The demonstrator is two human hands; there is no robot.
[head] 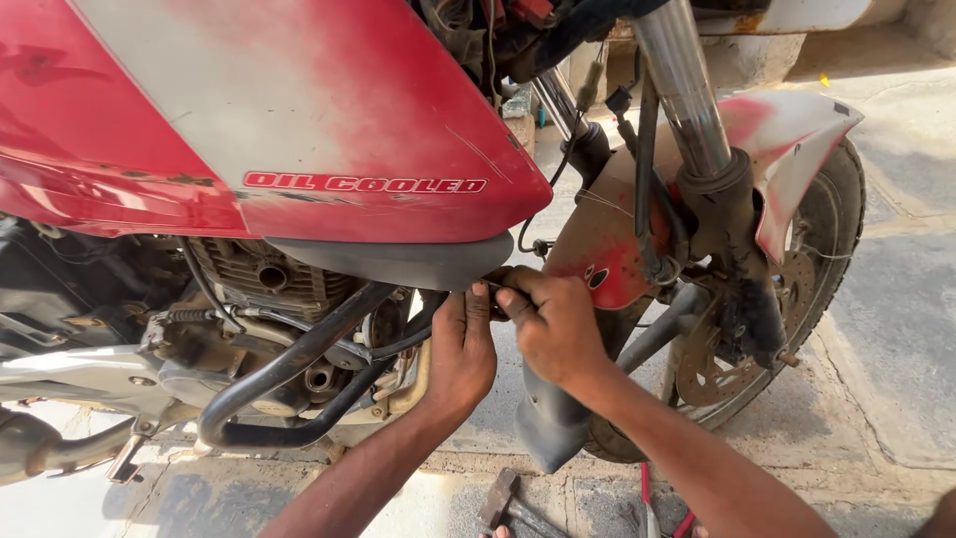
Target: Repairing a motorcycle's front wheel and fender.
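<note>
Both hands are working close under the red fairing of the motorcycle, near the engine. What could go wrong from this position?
1. The left hand and right hand crowd one tight gap under the red plastic fairing; a slip could knock knuckles against the black steel crash bar.
2. The ribbed grey engine sits close by; if hot, it could burn.
3. The steel-headed hammer lies on the ground below, easy to kick.

Left hand (461, 349): fingertips tucked behind the dark shroud (408, 261), out of sight.
Right hand (551, 324): whatever it pinches is too small to make out.
Hammer (505, 503): below the wrists, handle cut by the bottom edge.
Pliers (649, 508): red grips only, the rest off-frame.
Front wheel (797, 269): half hidden behind fork and mudguard.
</note>
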